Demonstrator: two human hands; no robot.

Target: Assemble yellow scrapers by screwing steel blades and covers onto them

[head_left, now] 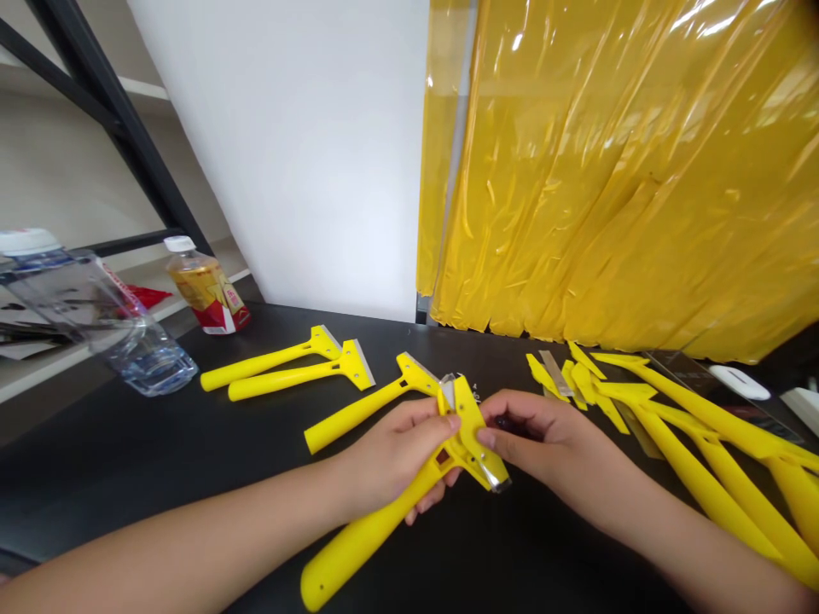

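Observation:
My left hand (397, 452) grips a yellow plastic scraper (377, 533) near its neck, with the long handle reaching down to the lower left. The scraper's wide head (470, 435) stands up between my hands, a metal blade edge showing at its lower end. My right hand (537, 435) is curled against that head, and a small dark object (508, 424) shows within its fingers. Its exact shape is hidden. Two yellow scrapers (269, 367) and a third (364, 418) lie left of my hands. Several more (717, 443) lie heaped to the right, with a loose metal blade (555, 373).
All this lies on a black table (128, 452). At the back left stand a drink bottle (208, 290) and a fallen clear water bottle (108, 328). A white object (739, 382) lies at the far right, below a yellow plastic strip curtain (614, 170). A black shelf frame (121, 128) rises left.

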